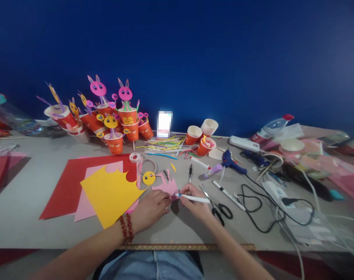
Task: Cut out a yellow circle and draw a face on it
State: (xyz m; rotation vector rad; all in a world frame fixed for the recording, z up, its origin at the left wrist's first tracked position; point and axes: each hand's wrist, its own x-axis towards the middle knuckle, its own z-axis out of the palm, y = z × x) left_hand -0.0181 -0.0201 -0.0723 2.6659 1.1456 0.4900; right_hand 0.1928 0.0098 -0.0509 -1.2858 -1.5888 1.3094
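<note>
My left hand (pixel 156 204) holds a cut piece of pink paper (pixel 167 187) by its near edge, fingers over the top. My right hand (pixel 194 200) is closed around a white marker (pixel 196 198), its blue tip touching the right side of the pink paper or just above it. Beside the paper lies a yellow smiley disc (pixel 149 178). A small dark-tipped item (pixel 165 174) rests at the paper's upper edge. Black-handled scissors (pixel 220 212) lie to the right of my right hand, and a pen (pixel 190 173) lies just beyond it.
Yellow, pink and red sheets (pixel 109 192) overlap on the left. Red cups with paper rabbit figures (pixel 125 93) stand behind them. Coloured sticks (pixel 165 144) lie at the back. A blue glue gun (pixel 231 161), its cable, a power strip (pixel 290 210) and a bottle (pixel 272 128) crowd the right.
</note>
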